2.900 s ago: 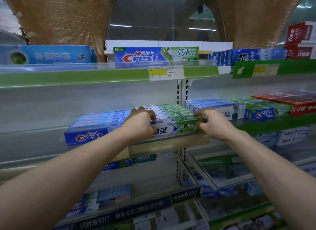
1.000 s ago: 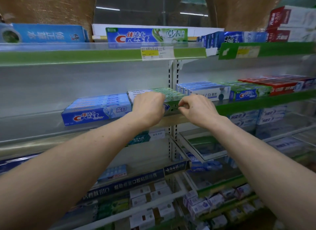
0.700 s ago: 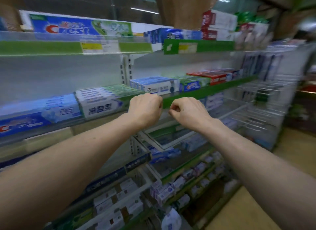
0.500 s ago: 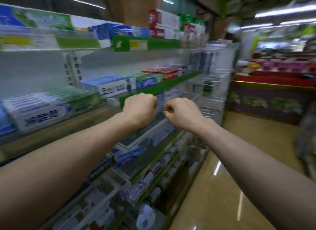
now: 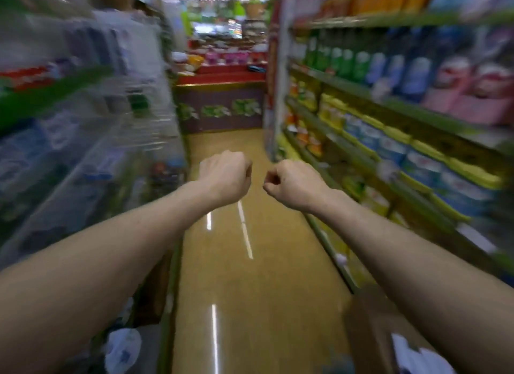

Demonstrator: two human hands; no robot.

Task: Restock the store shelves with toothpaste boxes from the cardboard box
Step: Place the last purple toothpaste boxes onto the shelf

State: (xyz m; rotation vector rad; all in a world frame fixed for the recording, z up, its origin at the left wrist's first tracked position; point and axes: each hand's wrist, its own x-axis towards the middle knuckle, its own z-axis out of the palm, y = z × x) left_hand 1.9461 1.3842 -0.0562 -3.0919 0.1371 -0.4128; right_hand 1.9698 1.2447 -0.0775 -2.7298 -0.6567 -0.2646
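Left hand [image 5: 225, 178]: held out over the aisle, fingers curled under, nothing gripped.
Right hand [image 5: 294, 184]: held just beside the left hand with a gap kept between them. The fingers are curled, the thumb is tucked to the forefinger, and nothing is seen in it.
Why empty: no stock is being carried, so a fresh load is judged to be wanted.
View: pointed along the floor [image 5: 250, 290] towards a red counter [image 5: 222, 78] at the aisle's end, and heavy blur is seen throughout.
Left shelves [image 5: 83, 139]: smeared by blur, so toothpaste boxes cannot be picked out there.
Right shelves [image 5: 389, 117]: filled with bottles and soft packs, and nothing there is judged to belong to the task.
Cardboard box [image 5: 364, 334]: glimpsed low at the right, at the foot of the right shelves and partly hidden by the right forearm. White and blue shapes are seen in it, too blurred to be named.
Step in hand: judged to be the trip for the next boxes.
Next move: a reach down and to the right is called for, with both hands opened first.
Risk: the box's contents are hidden, so a blind grab could be fumbled.
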